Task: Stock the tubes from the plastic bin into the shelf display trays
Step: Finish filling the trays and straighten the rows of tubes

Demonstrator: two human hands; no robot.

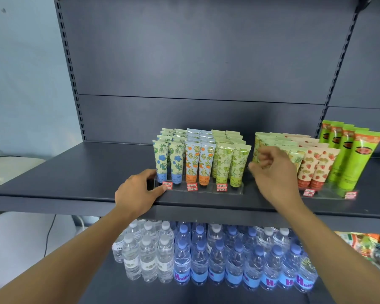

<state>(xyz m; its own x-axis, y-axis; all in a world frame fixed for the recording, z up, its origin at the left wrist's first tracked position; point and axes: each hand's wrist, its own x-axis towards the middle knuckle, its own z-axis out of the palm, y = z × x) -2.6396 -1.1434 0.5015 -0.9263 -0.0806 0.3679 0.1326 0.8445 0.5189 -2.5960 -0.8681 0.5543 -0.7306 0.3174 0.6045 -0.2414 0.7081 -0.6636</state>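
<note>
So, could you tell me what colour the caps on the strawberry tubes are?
Red-orange, on the strawberry tubes; head view.

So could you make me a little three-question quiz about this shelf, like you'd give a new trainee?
1. True or false: the left hand grips the left end of the clear display tray holding the blue-flower tubes.
2. Which tubes stand at the far right of the shelf?
A. bright green tubes
B. orange-fruit tubes
C. strawberry tubes
3. Fill in: the lower shelf below holds rows of water ______.

Key
1. True.
2. A.
3. Bottles. Some have white caps, others blue.

Extra note: the right hand has curled fingers in front of the second tray's tubes; whether it pinches one is unclear.
</note>
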